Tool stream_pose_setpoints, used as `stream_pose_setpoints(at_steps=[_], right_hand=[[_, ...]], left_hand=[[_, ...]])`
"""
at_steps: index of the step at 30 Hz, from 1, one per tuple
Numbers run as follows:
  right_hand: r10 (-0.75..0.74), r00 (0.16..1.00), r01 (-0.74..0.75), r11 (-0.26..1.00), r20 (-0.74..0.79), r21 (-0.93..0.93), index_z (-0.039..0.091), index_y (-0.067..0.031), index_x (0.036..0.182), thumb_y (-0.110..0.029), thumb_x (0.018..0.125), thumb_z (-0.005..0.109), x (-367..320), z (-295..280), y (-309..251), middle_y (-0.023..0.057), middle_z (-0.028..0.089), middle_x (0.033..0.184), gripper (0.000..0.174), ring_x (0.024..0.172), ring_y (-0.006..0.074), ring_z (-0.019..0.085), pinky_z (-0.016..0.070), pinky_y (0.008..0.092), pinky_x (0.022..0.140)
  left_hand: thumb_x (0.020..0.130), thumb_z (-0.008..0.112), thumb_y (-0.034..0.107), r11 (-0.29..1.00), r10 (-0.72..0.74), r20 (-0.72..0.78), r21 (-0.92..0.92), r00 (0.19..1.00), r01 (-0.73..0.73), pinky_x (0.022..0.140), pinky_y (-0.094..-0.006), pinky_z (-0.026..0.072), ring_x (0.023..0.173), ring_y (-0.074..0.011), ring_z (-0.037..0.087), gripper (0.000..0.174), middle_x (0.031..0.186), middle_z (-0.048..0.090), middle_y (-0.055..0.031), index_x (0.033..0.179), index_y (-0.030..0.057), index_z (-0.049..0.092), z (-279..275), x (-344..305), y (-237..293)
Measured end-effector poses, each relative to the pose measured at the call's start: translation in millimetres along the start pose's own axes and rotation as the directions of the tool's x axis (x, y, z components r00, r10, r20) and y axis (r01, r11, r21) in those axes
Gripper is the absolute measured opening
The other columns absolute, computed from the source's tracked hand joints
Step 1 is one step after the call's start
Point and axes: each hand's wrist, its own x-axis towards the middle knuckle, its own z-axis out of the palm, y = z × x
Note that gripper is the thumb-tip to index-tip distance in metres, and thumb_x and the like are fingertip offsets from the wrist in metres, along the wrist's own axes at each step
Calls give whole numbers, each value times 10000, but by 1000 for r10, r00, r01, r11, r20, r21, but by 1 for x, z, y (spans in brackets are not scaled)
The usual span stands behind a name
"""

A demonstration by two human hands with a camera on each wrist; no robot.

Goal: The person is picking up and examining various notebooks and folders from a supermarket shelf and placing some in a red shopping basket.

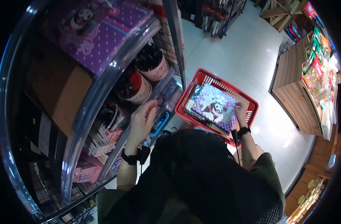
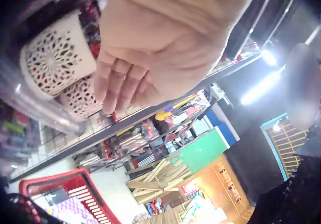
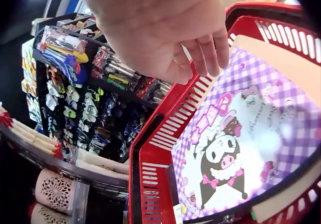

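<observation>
A red plastic shopping basket (image 1: 254, 109) holds a flat purple-checked package (image 1: 214, 107) printed with a cartoon character. My right hand (image 1: 242, 114) is over the package's right edge in the head view. In the right wrist view, its loosely bent fingers (image 3: 208, 53) overlap the package's upper edge, near the basket's rim. My left hand (image 1: 142, 121) hovers beside the shelf at left, close to a pale openwork pot (image 1: 142, 91). Seen from the left wrist, that palm (image 2: 155, 48) holds nothing and its fingers hang relaxed.
Another openwork pot (image 1: 158, 71) stands farther back on the shelf. A purple polka-dot item (image 1: 103, 41) lies on the upper shelf, behind its clear curved edge. At right, a wooden counter (image 1: 295, 89) carries bagged goods (image 1: 318, 71). Pale tiled floor (image 1: 230, 56) runs between.
</observation>
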Motion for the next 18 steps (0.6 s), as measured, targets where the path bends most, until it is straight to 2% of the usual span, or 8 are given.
stream_pose_setpoints(at_steps=[3, 5, 6, 7, 8, 11, 12, 18], right_hand=[[-128, 988, 130, 991, 89, -22, 634, -6, 913, -201, 773, 568, 10, 11, -29, 171, 650, 874, 249, 851, 293, 627, 480, 361, 759], [-150, 976, 145, 988, 155, 44, 640, -11, 903, -201, 779, 569, 12, 23, -54, 157, 658, 859, 238, 819, 280, 638, 491, 357, 735], [-178, 965, 167, 983, 193, 72, 642, -18, 898, -204, 779, 571, 11, 29, -66, 152, 661, 852, 232, 801, 277, 641, 491, 358, 722], [-241, 950, 235, 971, 197, 56, 630, 0, 873, -165, 793, 587, 6, 33, -81, 123, 641, 763, 188, 716, 191, 620, 476, 307, 661], [-279, 934, 272, 960, 224, 61, 631, -7, 872, -165, 794, 587, 3, 36, -96, 123, 643, 770, 182, 720, 199, 623, 480, 309, 668], [-396, 848, 383, 917, 354, 108, 642, -36, 903, -205, 787, 567, -5, 47, -136, 146, 661, 852, 218, 783, 293, 638, 492, 365, 699], [-414, 842, 394, 910, 347, 131, 635, -35, 900, -211, 796, 562, -10, 48, -147, 142, 651, 833, 217, 766, 293, 627, 488, 368, 689], [-577, 737, 565, 812, 352, 146, 623, -25, 877, -204, 806, 570, -17, 32, -217, 134, 630, 808, 200, 741, 268, 613, 480, 367, 678]], left_hand=[[821, 570, 42, 883, 322, -27, 369, 946, -290, 767, -348, 474, 858, -319, 608, 200, 924, 625, -159, 1015, 6, 601, -21, -6, 36], [790, 595, 11, 795, 453, -39, 469, 891, -384, 767, -355, 478, 861, -306, 611, 196, 918, 628, -156, 984, -2, 613, -32, -8, 52], [790, 595, 11, 802, 442, -41, 466, 896, -374, 767, -355, 478, 861, -306, 611, 196, 918, 628, -156, 984, -2, 613, -37, -9, 57], [772, 607, -9, 741, 543, -70, 508, 837, -438, 770, -357, 480, 872, -301, 612, 195, 916, 631, -154, 966, -7, 618, -41, -9, 61], [754, 619, -28, 671, 639, -93, 553, 764, -494, 773, -360, 483, 882, -295, 614, 195, 913, 633, -151, 948, -12, 623, -46, -9, 65], [748, 621, -52, 585, 713, -177, 684, 679, -436, 780, -355, 488, 916, -290, 616, 198, 928, 647, -129, 940, -7, 636, -67, -15, 81], [785, 587, -54, 606, 684, -207, 695, 700, -387, 855, -349, 450, 989, -274, 593, 210, 990, 643, -106, 978, 15, 635, -71, -18, 85], [795, 592, -18, 554, 722, -250, 767, 646, -323, 859, -363, 442, 1005, -279, 578, 176, 993, 637, -109, 963, 17, 635, -95, -6, 92]])
